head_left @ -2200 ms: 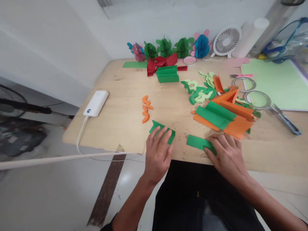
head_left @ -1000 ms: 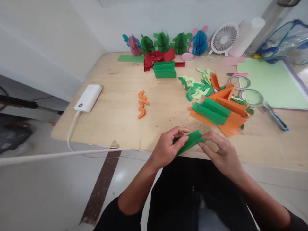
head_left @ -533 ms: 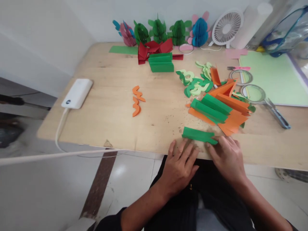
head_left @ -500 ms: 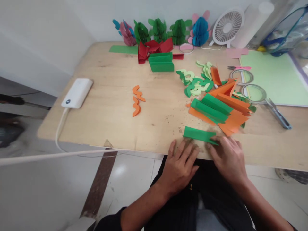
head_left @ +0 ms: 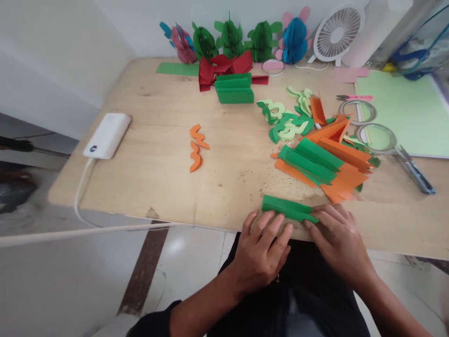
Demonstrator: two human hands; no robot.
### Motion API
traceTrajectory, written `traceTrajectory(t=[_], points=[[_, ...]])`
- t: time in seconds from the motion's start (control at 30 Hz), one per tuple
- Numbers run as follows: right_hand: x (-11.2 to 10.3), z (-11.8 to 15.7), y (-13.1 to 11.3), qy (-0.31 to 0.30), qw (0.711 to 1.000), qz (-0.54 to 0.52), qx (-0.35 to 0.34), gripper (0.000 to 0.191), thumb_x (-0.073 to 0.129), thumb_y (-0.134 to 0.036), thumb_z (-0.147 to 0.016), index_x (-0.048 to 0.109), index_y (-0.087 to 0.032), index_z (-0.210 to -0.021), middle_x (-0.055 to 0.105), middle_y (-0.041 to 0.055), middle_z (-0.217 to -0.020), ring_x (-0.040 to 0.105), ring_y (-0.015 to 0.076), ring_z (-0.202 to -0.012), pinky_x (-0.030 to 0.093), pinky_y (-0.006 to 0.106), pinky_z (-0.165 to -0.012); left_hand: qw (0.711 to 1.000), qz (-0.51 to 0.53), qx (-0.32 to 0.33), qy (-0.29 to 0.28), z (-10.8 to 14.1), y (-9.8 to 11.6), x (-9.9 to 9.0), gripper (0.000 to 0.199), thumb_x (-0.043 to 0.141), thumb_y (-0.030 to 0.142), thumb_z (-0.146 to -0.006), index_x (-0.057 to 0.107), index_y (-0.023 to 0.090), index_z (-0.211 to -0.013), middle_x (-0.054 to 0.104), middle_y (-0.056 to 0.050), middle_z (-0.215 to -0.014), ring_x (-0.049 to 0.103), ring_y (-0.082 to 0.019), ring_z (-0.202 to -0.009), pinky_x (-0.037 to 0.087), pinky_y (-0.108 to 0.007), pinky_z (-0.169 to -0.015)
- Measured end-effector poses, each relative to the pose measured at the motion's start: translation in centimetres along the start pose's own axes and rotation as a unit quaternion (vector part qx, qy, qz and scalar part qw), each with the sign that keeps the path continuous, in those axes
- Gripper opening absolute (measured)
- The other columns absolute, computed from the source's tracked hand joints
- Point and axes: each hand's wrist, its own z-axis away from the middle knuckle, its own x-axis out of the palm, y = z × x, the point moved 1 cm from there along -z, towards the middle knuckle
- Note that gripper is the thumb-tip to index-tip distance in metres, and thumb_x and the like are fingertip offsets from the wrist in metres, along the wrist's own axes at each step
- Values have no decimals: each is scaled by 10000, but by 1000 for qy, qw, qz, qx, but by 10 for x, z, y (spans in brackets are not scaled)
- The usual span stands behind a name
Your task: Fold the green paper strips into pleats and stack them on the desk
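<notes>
A green folded paper strip (head_left: pixel 287 208) lies near the table's front edge, creased along its length. My right hand (head_left: pixel 335 234) pinches its right end between thumb and fingers. My left hand (head_left: pixel 264 248) rests at the strip's lower left edge, its fingers bent a little and apart, the fingertips touching or just beside the paper. Beyond the strip lie more green folded strips (head_left: pixel 308 161) on a heap of orange folded paper (head_left: pixel 345 180). Light and dark green wavy cut-outs (head_left: pixel 289 126) are gathered behind that heap.
Two orange cut-outs (head_left: pixel 196 157) lie mid-table. A white power bank (head_left: pixel 108 135) with a cable is at the left. Scissors (head_left: pixel 416 171) and tape rolls (head_left: pixel 377 138) lie right. Behind stand a green folded stack (head_left: pixel 234 91), red paper (head_left: pixel 224 68), paper figures (head_left: pixel 229 40) and a fan (head_left: pixel 337 33).
The green strip has shifted slightly toward me and to the left, with my right hand still on its right end. My left fingers have lifted and bent more. The camera view has shifted a little.
</notes>
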Motion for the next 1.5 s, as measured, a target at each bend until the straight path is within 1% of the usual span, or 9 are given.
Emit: traceTrajectory(t=[0.17,0.27,0.33,0.47,0.57,0.77,0.93,1.23,1.5], points=[[-3,2,0,7,999,40,-34,116,527,-286,-900,609,-221,-850,655,52,-939,550,222,-870,372,367,-746,998,-21,8,-58,3,-1,10,348,523,278,-903,602,164,-1222,615,-112,-1300,503,-289,-1254,332,-524,-1095],[-6,1,0,54,993,97,-40,147,539,-307,-897,605,-206,-981,645,87,-1033,549,250,-916,371,382,-758,997,-26,12,-66,4,-2,13,368,544,300,-892,597,172,-1233,605,-109,-1321,496,-289,-1264,321,-527,-1101],[-6,-2,-3,76,989,119,-44,181,542,-301,-898,598,-196,-1034,644,94,-1033,550,254,-911,366,382,-755,998,-25,14,-62,4,-3,14,376,560,304,-882,600,173,-1233,605,-103,-1325,502,-289,-1257,318,-523,-1103],[3,-10,-8,43,992,105,-64,159,524,-279,-912,590,-190,-1026,654,65,-916,548,237,-853,370,375,-739,997,-35,15,-60,4,-2,14,388,569,303,-879,598,166,-1241,596,-101,-1340,503,-287,-1256,312,-513,-1109],[10,-15,-8,43,992,100,-69,141,533,-265,-908,595,-188,-1009,645,64,-880,541,230,-829,388,370,-735,997,-47,16,-61,5,-2,15,401,565,307,-885,586,166,-1259,580,-97,-1362,487,-279,-1273,307,-504,-1112],[16,-10,-3,51,990,88,-92,190,555,-230,-890,610,-212,-1071,648,81,-1015,562,243,-921,414,387,-781,995,-75,18,-70,6,-1,17,408,561,328,-893,579,183,-1274,558,-87,-1390,475,-273,-1293,323,-482,-1102],[19,-7,1,49,988,76,-122,253,560,-193,-876,613,-189,-1124,637,110,-1129,567,274,-1042,430,412,-831,995,-75,7,-66,5,0,16,407,552,332,-899,578,186,-1278,548,-78,-1401,465,-267,-1301,322,-464,-1107],[20,-10,-1,47,985,101,-128,229,569,-199,-873,628,-183,-1094,644,105,-1111,570,269,-1010,441,422,-846,993,-67,-47,-84,7,-8,8,432,550,313,-889,559,196,-1305,498,-99,-1442,355,-366,-1382,354,-527,-1073],[24,-22,-10,13,990,61,-130,270,562,-207,-870,636,-209,-1129,649,88,-1125,558,268,-1025,437,429,-841,992,-80,-48,-80,10,-7,9,446,575,344,-876,561,206,-1300,485,-89,-1456,373,-339,-1381,323,-521,-1097]])
